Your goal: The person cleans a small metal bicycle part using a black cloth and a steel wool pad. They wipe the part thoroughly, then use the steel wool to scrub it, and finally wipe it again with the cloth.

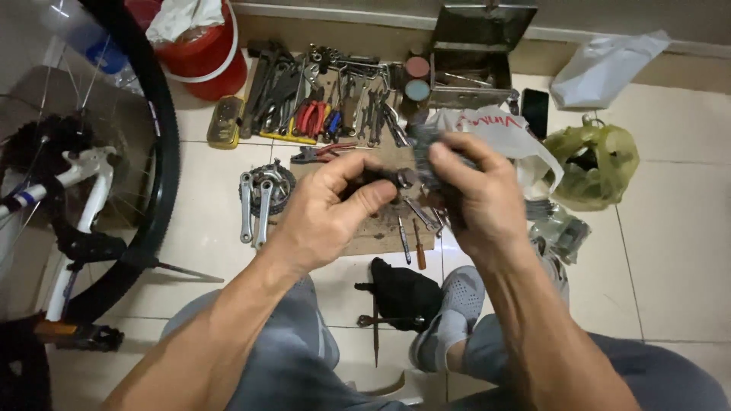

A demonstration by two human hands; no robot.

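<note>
Left hand (335, 202), right hand (472, 194) pinch small dark round metal part (406, 178).

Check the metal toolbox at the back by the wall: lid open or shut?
Open. The metal toolbox has its lid swung up and standing near upright against the wall, and tools show inside the tray below it.
</note>
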